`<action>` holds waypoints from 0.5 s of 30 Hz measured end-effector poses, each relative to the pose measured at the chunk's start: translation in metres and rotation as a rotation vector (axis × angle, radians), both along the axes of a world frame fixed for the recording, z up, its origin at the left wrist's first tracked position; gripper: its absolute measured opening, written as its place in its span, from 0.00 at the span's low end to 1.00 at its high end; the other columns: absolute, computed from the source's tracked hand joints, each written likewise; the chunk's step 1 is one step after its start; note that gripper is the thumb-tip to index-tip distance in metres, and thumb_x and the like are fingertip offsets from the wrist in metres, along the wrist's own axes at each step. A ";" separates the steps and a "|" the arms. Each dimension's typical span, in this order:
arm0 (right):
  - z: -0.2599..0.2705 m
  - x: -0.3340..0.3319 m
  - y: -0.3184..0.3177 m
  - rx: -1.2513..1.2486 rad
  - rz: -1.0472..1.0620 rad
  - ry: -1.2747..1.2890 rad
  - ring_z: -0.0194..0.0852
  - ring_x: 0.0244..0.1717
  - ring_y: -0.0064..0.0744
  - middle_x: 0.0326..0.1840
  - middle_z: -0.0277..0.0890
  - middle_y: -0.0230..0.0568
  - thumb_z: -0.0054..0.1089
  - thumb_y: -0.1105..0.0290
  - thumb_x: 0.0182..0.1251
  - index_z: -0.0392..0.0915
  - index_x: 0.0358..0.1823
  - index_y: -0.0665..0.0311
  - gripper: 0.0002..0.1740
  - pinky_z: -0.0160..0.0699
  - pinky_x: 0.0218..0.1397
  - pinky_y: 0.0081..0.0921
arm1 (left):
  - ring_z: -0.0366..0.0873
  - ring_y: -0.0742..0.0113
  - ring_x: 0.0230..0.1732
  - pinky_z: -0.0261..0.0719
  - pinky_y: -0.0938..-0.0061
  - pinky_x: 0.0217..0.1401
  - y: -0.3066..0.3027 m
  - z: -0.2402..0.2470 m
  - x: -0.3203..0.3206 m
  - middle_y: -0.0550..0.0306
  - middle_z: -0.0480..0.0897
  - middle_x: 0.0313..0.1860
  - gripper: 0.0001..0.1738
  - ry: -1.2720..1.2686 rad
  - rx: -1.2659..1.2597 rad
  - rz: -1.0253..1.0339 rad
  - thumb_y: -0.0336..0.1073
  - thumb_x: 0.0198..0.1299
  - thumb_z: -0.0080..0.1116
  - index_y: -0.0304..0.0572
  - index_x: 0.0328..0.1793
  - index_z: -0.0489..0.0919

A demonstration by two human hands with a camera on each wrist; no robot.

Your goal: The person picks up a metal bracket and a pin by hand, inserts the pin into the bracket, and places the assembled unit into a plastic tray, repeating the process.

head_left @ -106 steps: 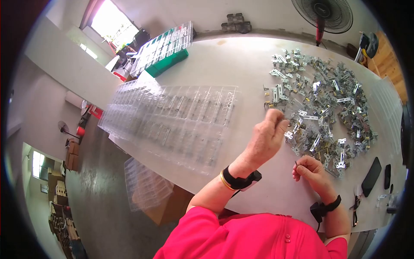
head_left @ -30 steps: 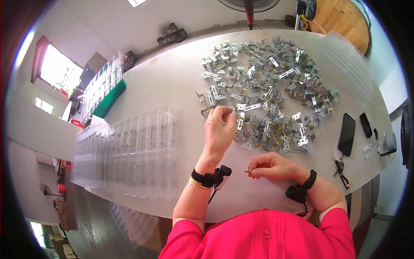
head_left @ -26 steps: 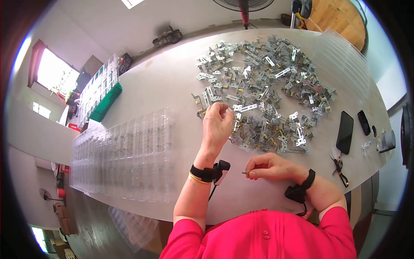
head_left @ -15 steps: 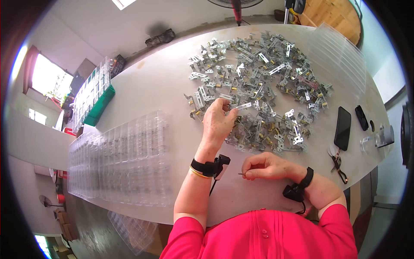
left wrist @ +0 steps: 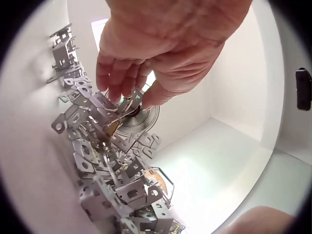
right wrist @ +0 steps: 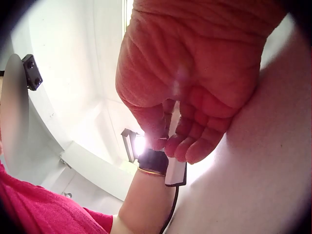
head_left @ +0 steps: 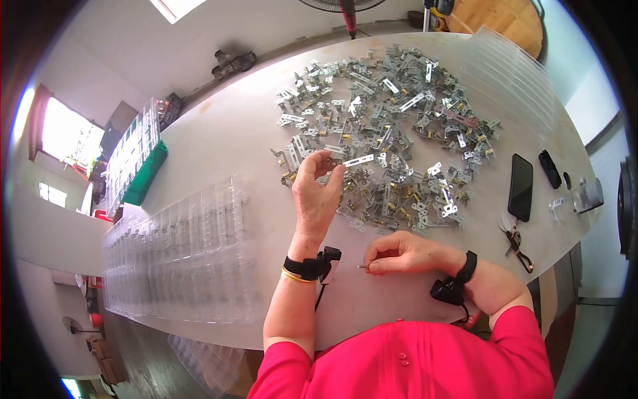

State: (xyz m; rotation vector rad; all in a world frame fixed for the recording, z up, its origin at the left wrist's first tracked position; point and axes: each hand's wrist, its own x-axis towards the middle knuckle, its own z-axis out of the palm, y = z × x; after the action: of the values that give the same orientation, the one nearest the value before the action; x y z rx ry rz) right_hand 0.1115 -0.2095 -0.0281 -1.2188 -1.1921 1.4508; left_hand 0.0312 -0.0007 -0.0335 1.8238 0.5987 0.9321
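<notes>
A heap of small metal brackets point(head_left: 392, 189), silver with brass-coloured parts, spreads over the table. At its near left edge my left hand point(head_left: 316, 196) reaches in, thumb and fingers apart around a metal bracket point(left wrist: 130, 101) that shows between their tips in the left wrist view. Below the heap, close over the bare tabletop, my right hand point(head_left: 405, 254) pinches a short thin grey pin point(head_left: 361, 266), its end sticking out to the left. In the right wrist view its fingers point(right wrist: 187, 148) are curled toward the thumb and the pin is hidden.
Clear plastic compartment trays point(head_left: 179, 259) lie left; another clear ribbed tray point(head_left: 512, 80) lies at the back right. A green box point(head_left: 146, 173) stands far left. To the right are a phone point(head_left: 521, 187), small pliers point(head_left: 513, 243) and a dark case point(head_left: 549, 169).
The head view has turned right, so table things sit further left. My left hand has its thumb and fingers wider apart at the heap than a second ago. The right hand still pinches the pin.
</notes>
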 end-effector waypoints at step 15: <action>-0.010 -0.002 0.001 -0.003 -0.008 0.116 0.75 0.43 0.17 0.39 0.81 0.28 0.61 0.66 0.73 0.82 0.46 0.64 0.10 0.75 0.51 0.21 | 0.80 0.74 0.34 0.80 0.76 0.40 0.005 0.006 0.011 0.58 0.83 0.34 0.17 0.199 0.183 0.018 0.29 0.58 0.70 0.30 0.51 0.81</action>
State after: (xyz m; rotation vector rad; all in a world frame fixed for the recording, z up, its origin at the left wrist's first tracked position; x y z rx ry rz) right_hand 0.1099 -0.2085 -0.0377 -1.1245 -1.1057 1.4975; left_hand 0.0418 0.0043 -0.0279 2.0953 0.6715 0.8455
